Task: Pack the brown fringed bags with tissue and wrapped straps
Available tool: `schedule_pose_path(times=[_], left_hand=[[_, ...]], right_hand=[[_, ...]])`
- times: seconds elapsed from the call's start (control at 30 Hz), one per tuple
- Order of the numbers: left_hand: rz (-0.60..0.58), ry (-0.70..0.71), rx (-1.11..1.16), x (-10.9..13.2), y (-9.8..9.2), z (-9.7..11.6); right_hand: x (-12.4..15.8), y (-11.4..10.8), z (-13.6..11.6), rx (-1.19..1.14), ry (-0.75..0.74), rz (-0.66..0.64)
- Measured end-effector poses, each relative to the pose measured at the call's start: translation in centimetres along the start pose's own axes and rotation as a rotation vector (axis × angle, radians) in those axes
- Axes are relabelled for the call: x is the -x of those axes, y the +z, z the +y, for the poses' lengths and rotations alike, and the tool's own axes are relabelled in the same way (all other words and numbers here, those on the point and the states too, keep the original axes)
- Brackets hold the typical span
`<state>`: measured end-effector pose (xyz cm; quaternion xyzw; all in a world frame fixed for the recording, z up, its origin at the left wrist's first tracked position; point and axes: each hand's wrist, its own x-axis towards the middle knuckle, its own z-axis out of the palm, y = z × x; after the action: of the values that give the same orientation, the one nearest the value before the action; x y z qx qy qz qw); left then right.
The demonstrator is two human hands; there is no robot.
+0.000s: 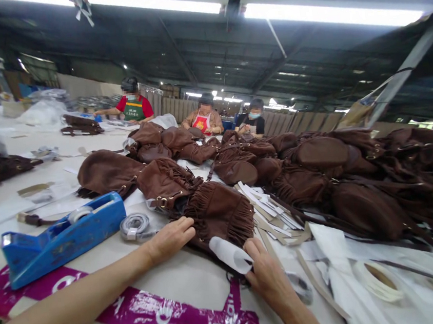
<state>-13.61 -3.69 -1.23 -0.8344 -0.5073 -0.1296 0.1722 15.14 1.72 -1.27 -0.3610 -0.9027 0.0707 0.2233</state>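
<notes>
A dark brown fringed bag lies on the table in front of me, its fringe spread toward the right. My left hand is closed at the bag's near left edge, fingertips on the brown material. Across the bag's near right side lies a curled piece of white paper. Its right end sits between the thumb and bent fingers of my right hand, which is closed there. Part of the bag's near edge is hidden by the paper. A coiled grey strap rests left of the bag.
A blue tape dispenser stands at left, above purple printed tape. Brown bags are heaped behind and right. Paper strips and a cream tape roll lie at right. Several people, one in a green apron, work across the table.
</notes>
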Motion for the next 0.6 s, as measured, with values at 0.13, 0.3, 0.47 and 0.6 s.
schedule_pose_path(times=[0.13, 0.3, 0.47, 0.6], left_hand=[[0.068, -0.028, 0.136, 0.1, 0.3, 1.0], [0.047, -0.095, 0.547, -0.3, -1.7, 0.7], [-0.103, -0.064, 0.648, -0.6, -3.3, -1.4], [-0.172, -0.030, 0.477, -1.0, -2.8, -1.1]], right_hand=[[-0.1, -0.2, 0.8, -0.161, -0.067, -0.024], [0.1, -0.6, 0.9, -0.280, 0.003, -0.114], [-0.6, -0.3, 1.1, -0.366, 0.111, -0.175], [-1.0, 0.5, 0.8, -0.302, 0.052, -0.130]])
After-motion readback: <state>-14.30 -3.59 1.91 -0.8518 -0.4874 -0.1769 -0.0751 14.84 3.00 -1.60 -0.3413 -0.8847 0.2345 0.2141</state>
